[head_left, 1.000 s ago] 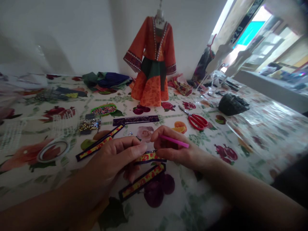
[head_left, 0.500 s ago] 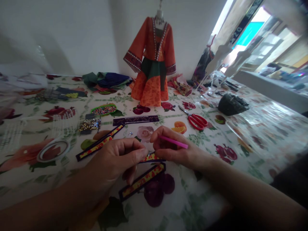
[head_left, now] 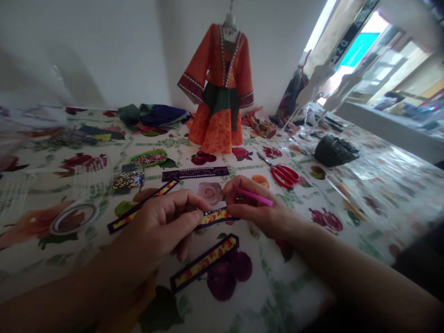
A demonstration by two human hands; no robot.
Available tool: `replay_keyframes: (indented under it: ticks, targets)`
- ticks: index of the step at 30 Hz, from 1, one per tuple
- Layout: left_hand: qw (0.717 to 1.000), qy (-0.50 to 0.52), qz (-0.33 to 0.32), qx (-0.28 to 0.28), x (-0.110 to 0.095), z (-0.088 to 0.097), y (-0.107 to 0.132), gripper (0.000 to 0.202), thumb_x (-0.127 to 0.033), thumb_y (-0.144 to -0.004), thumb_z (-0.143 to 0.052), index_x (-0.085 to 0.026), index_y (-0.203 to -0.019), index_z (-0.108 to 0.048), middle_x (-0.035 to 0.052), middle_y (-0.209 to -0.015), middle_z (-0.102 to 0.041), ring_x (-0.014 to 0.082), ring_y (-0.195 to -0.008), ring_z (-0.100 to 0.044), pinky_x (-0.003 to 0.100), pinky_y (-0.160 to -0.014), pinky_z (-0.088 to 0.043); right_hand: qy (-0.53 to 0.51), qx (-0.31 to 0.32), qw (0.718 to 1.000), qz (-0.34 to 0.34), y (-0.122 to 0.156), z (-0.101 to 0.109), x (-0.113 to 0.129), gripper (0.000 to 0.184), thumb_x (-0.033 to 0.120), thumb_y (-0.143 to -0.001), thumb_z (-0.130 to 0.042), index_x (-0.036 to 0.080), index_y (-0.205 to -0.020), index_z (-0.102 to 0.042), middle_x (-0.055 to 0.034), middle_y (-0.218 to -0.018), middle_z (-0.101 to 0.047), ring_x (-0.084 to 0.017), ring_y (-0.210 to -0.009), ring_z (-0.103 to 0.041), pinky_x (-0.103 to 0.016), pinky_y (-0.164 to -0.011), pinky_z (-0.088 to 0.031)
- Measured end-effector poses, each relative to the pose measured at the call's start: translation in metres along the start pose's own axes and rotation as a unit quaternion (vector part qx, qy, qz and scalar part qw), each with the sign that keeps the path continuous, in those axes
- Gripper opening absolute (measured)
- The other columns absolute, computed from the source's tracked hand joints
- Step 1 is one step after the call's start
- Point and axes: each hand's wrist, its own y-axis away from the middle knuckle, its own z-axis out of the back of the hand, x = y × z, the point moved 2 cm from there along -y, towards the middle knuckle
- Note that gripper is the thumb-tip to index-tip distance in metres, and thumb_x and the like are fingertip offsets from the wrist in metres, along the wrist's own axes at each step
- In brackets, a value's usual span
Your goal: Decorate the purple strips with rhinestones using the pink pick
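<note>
Left hand: thumb and forefinger pinched together on the left part of a strip, yellow with red flowers and a dark border. Right hand: fingers closed round a pink stick that slants across the hand; its thumb is at the right part of the same strip, grip or mere touch unclear. The strip lies between the hands, over the worktop, small shiny studs along its upper edge.

Nearest the wearer, a second strip, flat and slanted. Another, the left strip, partly behind the left hand. Beyond the hands, a dark strip with rows of pale studs.

Containers: one green-rimmed dish, shallow, well filled with tiny many-coloured beads. Just in front of it, gold and silver bits heaped on a dark piece, too small to sort. Black bag to the right, crumpled; contents hidden.

Also: white ring at left, red scissors at right, blades pointing away; orange dress upright at the back.
</note>
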Motion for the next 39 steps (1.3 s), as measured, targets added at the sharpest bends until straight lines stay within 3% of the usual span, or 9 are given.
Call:
replay_keyframes:
  ticks: [4,9,13,16,20,26,30,33,39]
  targets:
    - [0.982,-0.175,-0.063,-0.017,0.001,0.008,-0.006,0.02,-0.041,-0.087,-0.066,-0.027,-0.1,-0.072,-0.0046,-0.069,-0.067,0.0123,-0.047,-0.057,0.021,-0.044,-0.041,0.086,-0.028,0.996,0.011,0.001,0.002,0.004,0.027,0.023,-0.093,-0.075,0.023,-0.112,-0.057,0.003,-0.089,-0.063,-0.012,-0.075,-0.061,-0.026,-0.069,-0.051]
    - [0.907,-0.383,-0.175,-0.003,0.008,0.013,-0.014,0.018,-0.035,-0.095,-0.057,-0.025,-0.104,-0.069,-0.0024,-0.068,-0.071,0.0185,-0.061,-0.065,0.027,-0.059,-0.044,0.277,-0.043,0.959,0.046,0.004,0.002,0.008,0.029,0.022,-0.096,-0.071,0.024,-0.12,-0.055,-0.0012,-0.103,-0.067,-0.014,-0.081,-0.065,-0.029,-0.074,-0.053]
    - [0.856,-0.485,-0.177,0.025,0.012,0.012,-0.015,0.025,-0.037,-0.098,-0.047,-0.022,-0.104,-0.066,0.0077,-0.087,-0.077,0.0281,-0.079,-0.071,0.037,-0.069,-0.047,0.331,-0.07,0.939,0.064,0.006,0.003,0.009,0.027,0.022,-0.096,-0.069,0.024,-0.119,-0.054,-0.0038,-0.111,-0.068,-0.016,-0.088,-0.068,-0.032,-0.077,-0.055]
    - [0.82,-0.55,-0.156,0.033,0.01,0.009,-0.012,0.032,-0.04,-0.1,-0.041,-0.021,-0.101,-0.066,0.0118,-0.097,-0.075,0.0333,-0.082,-0.071,0.043,-0.068,-0.048,0.404,-0.105,0.902,0.112,0.008,0.001,0.015,0.024,0.015,-0.095,-0.064,0.023,-0.116,-0.057,-0.0057,-0.112,-0.069,-0.021,-0.1,-0.066,-0.038,-0.089,-0.053]
    - [0.72,-0.655,-0.228,-0.003,0.005,0.003,-0.003,0.034,-0.035,-0.101,-0.04,-0.018,-0.099,-0.07,0.0153,-0.094,-0.073,0.0344,-0.072,-0.07,0.044,-0.058,-0.047,0.46,-0.121,0.862,0.174,0.013,-0.005,0.023,0.028,0.006,-0.093,-0.055,0.023,-0.114,-0.059,-0.0066,-0.11,-0.07,-0.023,-0.103,-0.065,-0.039,-0.092,-0.052]
    - [0.573,-0.655,-0.489,0.046,0.016,-0.02,0.032,0.041,-0.009,-0.091,-0.039,-0.01,-0.105,-0.077,0.0202,-0.092,-0.078,0.0351,-0.074,-0.073,0.047,-0.062,-0.057,0.474,-0.025,0.858,0.196,0.024,-0.013,0.024,0.035,0.0,-0.09,-0.05,0.023,-0.116,-0.058,-0.003,-0.103,-0.071,-0.018,-0.093,-0.068,-0.03,-0.08,-0.055]
    - [0.6,-0.629,-0.492,0.05,0.031,-0.028,0.041,0.047,-0.001,-0.087,-0.039,-0.011,-0.114,-0.076,0.0173,-0.104,-0.081,0.0324,-0.086,-0.077,0.046,-0.076,-0.062,0.483,-0.038,0.855,0.182,0.027,-0.013,0.025,0.032,0.002,-0.091,-0.051,0.024,-0.112,-0.059,-0.0014,-0.096,-0.07,-0.017,-0.083,-0.068,-0.03,-0.074,-0.054]
    - [0.627,-0.612,-0.481,0.026,0.034,-0.027,0.036,0.045,-0.012,-0.092,-0.052,-0.001,-0.134,-0.065,0.0293,-0.132,-0.071,0.0417,-0.113,-0.072,0.054,-0.093,-0.061,0.479,-0.086,0.855,0.179,0.027,-0.014,0.029,0.029,0.003,-0.092,-0.05,0.024,-0.108,-0.059,-0.0016,-0.093,-0.07,-0.016,-0.078,-0.067,-0.031,-0.072,-0.054]
    - [0.656,-0.613,-0.439,0.025,0.033,-0.025,0.024,0.054,-0.034,-0.092,-0.059,0.008,-0.124,-0.069,0.0391,-0.129,-0.068,0.0502,-0.109,-0.074,0.061,-0.082,-0.065,0.469,-0.104,0.86,0.172,0.024,-0.014,0.031,0.026,0.004,-0.092,-0.048,0.024,-0.104,-0.06,-0.0027,-0.092,-0.07,-0.017,-0.08,-0.068,-0.031,-0.074,-0.054]
